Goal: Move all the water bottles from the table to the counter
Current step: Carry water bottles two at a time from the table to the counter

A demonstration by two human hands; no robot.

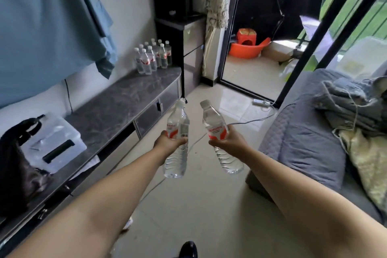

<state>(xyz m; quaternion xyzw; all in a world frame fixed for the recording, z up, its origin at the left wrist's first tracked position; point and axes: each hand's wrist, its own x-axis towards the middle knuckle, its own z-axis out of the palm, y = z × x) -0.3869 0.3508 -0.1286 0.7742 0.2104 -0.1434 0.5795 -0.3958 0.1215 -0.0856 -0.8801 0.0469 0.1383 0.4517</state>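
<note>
left grip (169, 142) clamped on one water bottle (177, 140). right grip (228, 142) clamped on a second bottle (215, 130). bottle cluster (154, 56) upright on desk (117, 107).

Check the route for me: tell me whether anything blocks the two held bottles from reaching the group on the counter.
Nothing visible does. The left hand and right hand each hold a water bottle over open floor; the counter is bare before the standing bottles.

black umbrellas (278, 6) and an orange basin (247, 49) sit beyond the doorway.
</note>
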